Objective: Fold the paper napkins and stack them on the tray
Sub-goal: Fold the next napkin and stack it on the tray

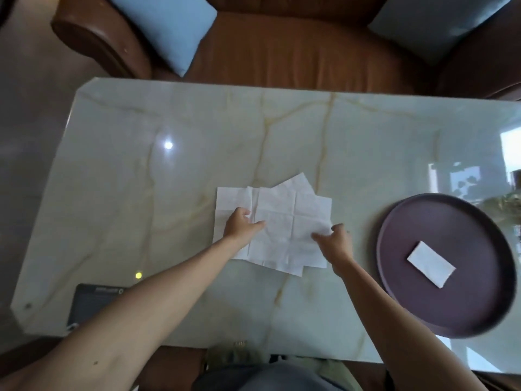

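Several unfolded white paper napkins [282, 218] lie overlapped in a loose pile at the middle of the marble table. My left hand [242, 222] rests on the pile's left part, fingers pressing on the top sheet. My right hand [337, 239] pinches the right edge of the top napkin. A round dark purple tray [400, 280] sits at the right of the table. One folded napkin [430, 263], a small white rectangle, lies on the tray.
The pale marble table [169, 193] has a dark tablet-like device [93, 303] near its front left edge. A brown leather sofa [296, 49] with blue cushions [166, 26] stands beyond the far edge.
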The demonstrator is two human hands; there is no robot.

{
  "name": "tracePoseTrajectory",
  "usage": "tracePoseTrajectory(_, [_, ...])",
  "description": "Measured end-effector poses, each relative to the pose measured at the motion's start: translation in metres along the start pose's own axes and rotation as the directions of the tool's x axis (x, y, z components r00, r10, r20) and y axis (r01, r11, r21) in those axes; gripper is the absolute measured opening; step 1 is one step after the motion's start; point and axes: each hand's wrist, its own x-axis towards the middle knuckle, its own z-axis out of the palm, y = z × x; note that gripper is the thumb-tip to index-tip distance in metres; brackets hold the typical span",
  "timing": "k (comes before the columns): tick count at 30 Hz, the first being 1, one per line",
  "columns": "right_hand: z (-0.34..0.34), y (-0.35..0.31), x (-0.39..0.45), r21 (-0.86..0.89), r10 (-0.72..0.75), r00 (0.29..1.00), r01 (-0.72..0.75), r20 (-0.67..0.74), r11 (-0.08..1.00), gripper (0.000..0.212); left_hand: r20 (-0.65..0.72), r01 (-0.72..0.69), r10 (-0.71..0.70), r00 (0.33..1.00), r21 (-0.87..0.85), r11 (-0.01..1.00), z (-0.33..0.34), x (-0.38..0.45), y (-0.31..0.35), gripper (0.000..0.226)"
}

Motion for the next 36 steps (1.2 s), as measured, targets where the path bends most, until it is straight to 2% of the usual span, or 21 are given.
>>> tracePoseTrajectory(4, [0.011,-0.005,-0.003,0.187,0.127,0.992,-0.129,0.025,0.974,0.022,0.043,-0.004,0.005,0.999,-0.019,1.000,-0.001,0.006,-0.003,0.066])
tracePoseTrajectory(9, [0.014,-0.007,-0.006,0.211,0.157,0.987,-0.149,-0.022,0.966,0.027,0.164,0.057,-0.038,0.986,-0.113,0.992,-0.001,0.015,-0.010,0.065])
tracePoseTrajectory(12, [0.013,-0.008,-0.009,0.180,0.169,0.983,-0.153,-0.078,0.972,0.031,0.236,0.057,-0.020,0.972,-0.154,0.986,-0.001,0.014,-0.010,0.025])
tracePoseTrajectory(13, [0.012,-0.009,-0.011,0.158,0.167,0.982,-0.151,-0.092,0.976,0.030,0.234,0.045,-0.006,0.972,-0.159,0.986,-0.001,0.014,-0.011,0.019])
tracePoseTrajectory(18, [0.006,-0.014,-0.026,0.056,0.125,0.987,-0.120,-0.104,0.991,0.008,0.264,0.024,0.033,0.964,-0.209,0.978,-0.009,0.006,-0.004,0.019])
tracePoseTrajectory(20, [0.003,-0.019,-0.037,-0.009,0.099,0.987,-0.101,-0.124,0.995,0.010,0.293,0.020,0.053,0.955,-0.240,0.971,-0.015,0.001,0.001,0.020])
tracePoseTrajectory(23, [-0.001,-0.030,-0.054,-0.110,-0.031,0.986,0.013,-0.165,0.994,0.020,0.380,0.061,0.077,0.922,-0.339,0.939,-0.025,-0.005,0.002,0.021])
tracePoseTrajectory(26, [-0.001,-0.039,-0.073,-0.094,-0.192,0.974,0.181,-0.123,0.979,0.028,0.526,0.207,0.073,0.847,-0.455,0.866,-0.031,-0.013,0.000,0.022])
tracePoseTrajectory(28, [0.001,-0.043,-0.086,-0.172,-0.290,0.952,0.270,-0.102,0.947,0.030,0.579,0.285,0.067,0.812,-0.494,0.821,-0.032,-0.023,0.002,0.028])
tracePoseTrajectory(30, [0.005,-0.047,-0.099,-0.202,-0.375,0.924,0.355,-0.074,0.913,0.023,0.585,0.312,0.081,0.807,-0.539,0.783,-0.030,-0.033,0.006,0.021])
tracePoseTrajectory(33, [0.011,-0.050,-0.115,-0.146,-0.447,0.893,0.448,0.045,0.882,0.011,0.600,0.354,0.094,0.795,-0.583,0.731,-0.024,-0.037,0.004,0.049])
tracePoseTrajectory(35, [0.012,-0.050,-0.123,-0.087,-0.441,0.877,0.463,0.191,0.882,0.015,0.611,0.368,0.107,0.784,-0.598,0.712,-0.022,-0.040,0.004,0.071])
tracePoseTrajectory(36, [0.010,-0.049,-0.126,-0.076,-0.443,0.866,0.471,0.232,0.879,0.017,0.609,0.363,0.112,0.786,-0.599,0.714,-0.021,-0.042,0.004,0.075])
